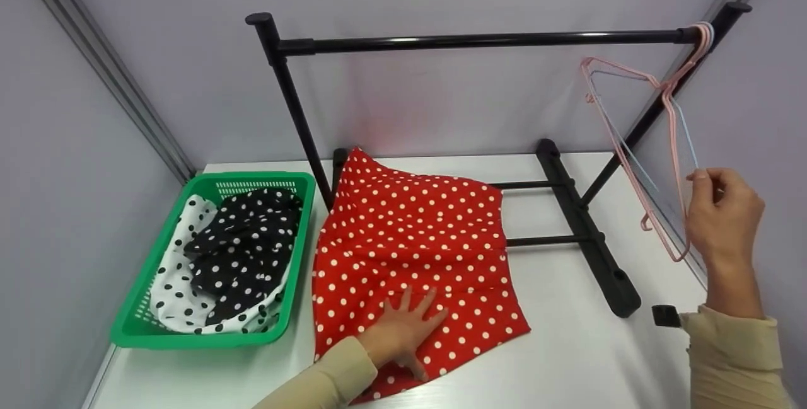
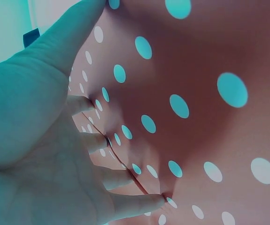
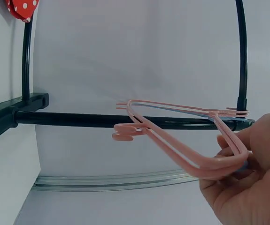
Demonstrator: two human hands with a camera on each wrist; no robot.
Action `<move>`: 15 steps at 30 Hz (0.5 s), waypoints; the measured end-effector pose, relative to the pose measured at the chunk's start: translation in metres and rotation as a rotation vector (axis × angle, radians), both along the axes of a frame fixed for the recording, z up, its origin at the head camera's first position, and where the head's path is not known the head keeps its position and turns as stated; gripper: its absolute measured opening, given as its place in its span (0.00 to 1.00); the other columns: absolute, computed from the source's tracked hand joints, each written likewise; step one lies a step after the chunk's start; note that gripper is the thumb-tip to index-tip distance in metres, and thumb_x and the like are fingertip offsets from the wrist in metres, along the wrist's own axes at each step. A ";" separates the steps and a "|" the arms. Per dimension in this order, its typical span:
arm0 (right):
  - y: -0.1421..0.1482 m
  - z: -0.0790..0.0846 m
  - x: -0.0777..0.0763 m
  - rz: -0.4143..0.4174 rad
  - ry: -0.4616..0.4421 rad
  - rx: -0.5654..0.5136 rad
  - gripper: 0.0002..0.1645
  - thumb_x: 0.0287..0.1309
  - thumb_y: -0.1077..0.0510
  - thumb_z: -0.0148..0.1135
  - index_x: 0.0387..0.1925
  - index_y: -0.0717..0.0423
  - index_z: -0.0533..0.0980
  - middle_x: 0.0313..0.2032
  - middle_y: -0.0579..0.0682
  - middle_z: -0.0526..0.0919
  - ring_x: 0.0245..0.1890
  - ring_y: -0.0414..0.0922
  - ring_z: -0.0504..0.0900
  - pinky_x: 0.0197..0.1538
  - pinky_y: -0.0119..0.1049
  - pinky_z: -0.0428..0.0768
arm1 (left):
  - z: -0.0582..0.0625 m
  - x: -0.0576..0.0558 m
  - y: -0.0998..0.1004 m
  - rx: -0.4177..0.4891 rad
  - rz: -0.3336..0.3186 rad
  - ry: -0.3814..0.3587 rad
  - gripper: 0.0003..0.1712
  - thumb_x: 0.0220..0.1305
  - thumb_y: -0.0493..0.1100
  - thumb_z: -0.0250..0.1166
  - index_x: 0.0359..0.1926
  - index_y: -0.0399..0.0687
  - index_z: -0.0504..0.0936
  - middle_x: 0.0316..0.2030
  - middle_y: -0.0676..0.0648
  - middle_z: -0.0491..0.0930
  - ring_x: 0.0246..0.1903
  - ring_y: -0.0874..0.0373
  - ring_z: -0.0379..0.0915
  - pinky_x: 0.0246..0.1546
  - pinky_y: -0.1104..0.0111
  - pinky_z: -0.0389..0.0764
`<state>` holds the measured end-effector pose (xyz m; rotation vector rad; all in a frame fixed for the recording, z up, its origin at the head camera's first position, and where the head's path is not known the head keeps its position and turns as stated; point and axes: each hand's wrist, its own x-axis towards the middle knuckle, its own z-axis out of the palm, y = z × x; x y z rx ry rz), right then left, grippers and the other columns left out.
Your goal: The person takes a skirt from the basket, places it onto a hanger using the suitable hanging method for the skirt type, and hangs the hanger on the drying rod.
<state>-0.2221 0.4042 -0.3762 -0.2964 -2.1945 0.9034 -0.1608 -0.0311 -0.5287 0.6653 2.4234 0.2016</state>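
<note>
A red cloth with white dots (image 1: pixel 416 226) lies spread on the table, its far edge over the foot of a black rack. My left hand (image 1: pixel 406 330) rests on its near part with fingers spread; in the left wrist view the fingertips (image 2: pixel 153 201) touch the fabric. Several pink hangers (image 1: pixel 671 138) and a blue hanger (image 1: pixel 687 128) hang together at the right end of the rail (image 1: pixel 492 40). At their lower right corner is my right hand (image 1: pixel 725 213), its thumb and fingers pinching the blue hanger. In the right wrist view the pink hangers (image 3: pixel 210 168) partly cover the fingers.
A green basket (image 1: pixel 120 333) on the left holds a black cloth with white dots (image 1: pixel 252 251) and a white cloth with black dots (image 1: pixel 170 283). The rack's right foot (image 1: pixel 589 232) stands on the white table (image 1: pixel 567 358). Grey walls enclose the back and sides.
</note>
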 end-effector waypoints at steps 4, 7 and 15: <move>-0.003 0.003 0.001 -0.020 0.112 0.016 0.18 0.74 0.58 0.54 0.47 0.68 0.83 0.28 0.24 0.69 0.27 0.27 0.68 0.34 0.19 0.67 | -0.001 0.000 0.000 -0.002 0.006 -0.005 0.64 0.46 0.58 0.82 0.80 0.75 0.54 0.82 0.53 0.38 0.79 0.36 0.32 0.72 0.34 0.52; -0.003 0.005 0.001 -0.032 0.156 0.001 0.18 0.74 0.59 0.53 0.49 0.68 0.83 0.27 0.24 0.69 0.28 0.27 0.67 0.36 0.20 0.67 | -0.002 -0.001 0.000 0.000 0.002 -0.004 0.64 0.46 0.59 0.83 0.80 0.75 0.54 0.82 0.53 0.38 0.79 0.36 0.32 0.72 0.34 0.52; -0.002 0.010 0.002 -0.049 0.168 0.027 0.18 0.74 0.57 0.53 0.50 0.66 0.83 0.22 0.18 0.67 0.24 0.27 0.65 0.33 0.23 0.63 | -0.001 -0.001 0.001 -0.019 -0.013 0.011 0.64 0.46 0.59 0.82 0.80 0.75 0.54 0.82 0.53 0.39 0.79 0.36 0.34 0.71 0.34 0.52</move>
